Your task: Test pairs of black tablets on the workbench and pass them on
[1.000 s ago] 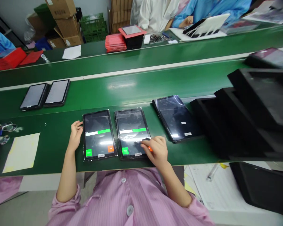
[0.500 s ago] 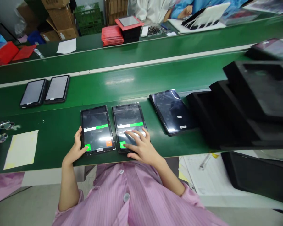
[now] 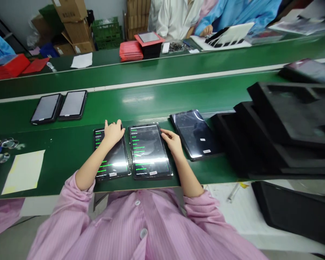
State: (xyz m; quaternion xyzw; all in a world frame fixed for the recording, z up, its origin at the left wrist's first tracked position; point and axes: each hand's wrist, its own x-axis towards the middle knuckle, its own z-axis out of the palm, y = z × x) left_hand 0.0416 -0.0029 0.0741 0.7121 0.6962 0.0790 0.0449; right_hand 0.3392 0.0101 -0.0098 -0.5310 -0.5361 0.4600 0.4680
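Two tablets lie side by side on the green bench, their dark screens listing lines of green text. Over the upper part of the left tablet (image 3: 116,155) rests my left hand (image 3: 113,133), fingers apart and holding nothing; it hides part of that screen. My right hand (image 3: 173,141) is at the upper right edge of the right tablet (image 3: 150,153), thumb and fingertips touching the edge, without lifting it. A third dark tablet (image 3: 192,128) with small white labels lies tilted to the right of my right hand.
Black foam trays (image 3: 295,122) are piled at the right. Two grey-screened tablets (image 3: 73,104) lie at the far left, above a yellowish sheet (image 3: 24,171). Red folders (image 3: 131,51) sit across the bench, where other people work. A black tray (image 3: 295,209) lies at lower right.
My left hand has moved from the left tablet's lower corner to its top. My right hand has moved off the screen to the upper right edge. Both screens now show text lists.
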